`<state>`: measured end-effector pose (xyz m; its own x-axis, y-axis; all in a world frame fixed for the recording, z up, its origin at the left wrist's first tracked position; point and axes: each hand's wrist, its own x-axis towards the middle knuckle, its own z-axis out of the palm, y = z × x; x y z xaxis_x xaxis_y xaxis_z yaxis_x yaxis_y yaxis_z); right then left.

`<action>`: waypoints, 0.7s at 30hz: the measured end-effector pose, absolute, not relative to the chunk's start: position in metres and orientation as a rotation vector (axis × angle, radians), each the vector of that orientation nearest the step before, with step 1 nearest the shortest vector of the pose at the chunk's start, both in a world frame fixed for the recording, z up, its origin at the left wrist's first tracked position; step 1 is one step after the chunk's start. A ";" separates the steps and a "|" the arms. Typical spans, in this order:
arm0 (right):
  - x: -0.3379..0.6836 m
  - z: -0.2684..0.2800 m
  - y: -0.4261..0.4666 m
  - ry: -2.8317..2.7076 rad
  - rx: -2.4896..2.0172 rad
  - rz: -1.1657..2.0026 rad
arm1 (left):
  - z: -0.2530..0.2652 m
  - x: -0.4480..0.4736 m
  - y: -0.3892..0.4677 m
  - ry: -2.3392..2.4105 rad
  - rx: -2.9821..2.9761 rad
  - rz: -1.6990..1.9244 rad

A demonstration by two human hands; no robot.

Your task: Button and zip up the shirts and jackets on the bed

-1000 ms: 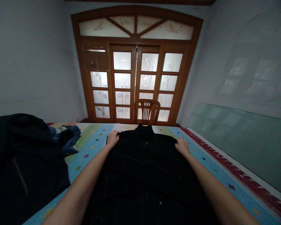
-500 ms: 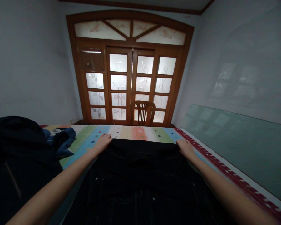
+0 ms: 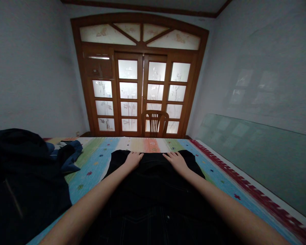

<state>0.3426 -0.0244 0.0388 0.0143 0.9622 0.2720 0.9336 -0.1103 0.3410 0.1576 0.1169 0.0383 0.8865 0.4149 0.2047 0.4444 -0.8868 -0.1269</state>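
Observation:
A black garment (image 3: 153, 194) with pale stitching and a small shiny button or rivet lies spread on the bed in front of me. Whether it is trousers or a jacket I cannot tell, as the cloth is very dark. Near its far edge, left of the middle, my left hand (image 3: 134, 160) lies on the cloth with fingers stretched out. My right hand (image 3: 177, 162) rests opposite it, palm down and fingers spread. Cloth extends outward past both hands. The garment's near part is in shadow and runs out of view.
On the left lies a heap of dark clothing (image 3: 22, 180), with a blue piece of cloth (image 3: 72, 153) behind it. A multicoloured striped sheet (image 3: 91, 163) covers the surface. Along the right leans a pale green panel (image 3: 260, 156). Behind the far edge stands a wooden chair (image 3: 155, 120) before wooden glazed doors.
Both hands have moved inward from the garment's far corners, which they gripped, and now lie flat nearer its middle. The far corners have been let go and the cloth rests lower.

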 end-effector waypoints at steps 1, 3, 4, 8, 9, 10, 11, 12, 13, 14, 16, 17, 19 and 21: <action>0.346 0.038 -0.021 2.013 2.226 0.690 | 0.036 0.162 0.117 -0.704 -2.872 -0.262; 0.353 0.036 -0.013 1.961 2.277 0.699 | 0.031 0.171 0.115 -0.785 -2.842 -0.281; 0.355 0.034 -0.011 1.935 2.304 0.697 | 0.028 0.174 0.114 -0.819 -2.829 -0.292; 0.354 0.024 -0.007 1.870 2.396 0.611 | 0.022 0.175 0.114 -0.843 -2.830 -0.304; 0.353 0.023 -0.007 1.873 2.408 0.575 | 0.021 0.174 0.115 -0.827 -2.841 -0.300; 0.351 0.023 -0.008 1.881 2.417 0.538 | 0.021 0.171 0.116 -0.811 -2.853 -0.296; 0.350 0.024 -0.009 1.892 2.427 0.503 | 0.021 0.170 0.116 -0.797 -2.865 -0.294; 0.348 0.027 -0.010 1.899 2.442 0.470 | 0.022 0.168 0.117 -0.789 -2.875 -0.293; 0.346 0.031 -0.010 1.900 2.464 0.439 | 0.023 0.166 0.117 -0.782 -2.886 -0.294; 0.342 0.035 -0.009 1.893 2.495 0.410 | 0.024 0.165 0.117 -0.770 -2.899 -0.295; 0.332 0.043 -0.006 1.873 2.565 0.360 | 0.029 0.164 0.114 -0.717 -2.937 -0.299; 0.326 0.046 -0.005 1.876 2.592 0.338 | 0.031 0.164 0.113 -0.679 -2.960 -0.303; 0.313 0.047 -0.002 1.934 2.599 0.294 | 0.034 0.163 0.107 -0.607 -3.010 -0.310; 0.301 0.041 0.000 2.007 2.568 0.224 | 0.033 0.163 0.100 -0.569 -3.062 -0.302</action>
<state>0.3006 -0.0001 0.0415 0.2389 0.9535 0.1838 0.9706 -0.2404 -0.0142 0.1629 0.0996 0.0335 0.9152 0.3547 0.1914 0.3572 -0.9338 0.0226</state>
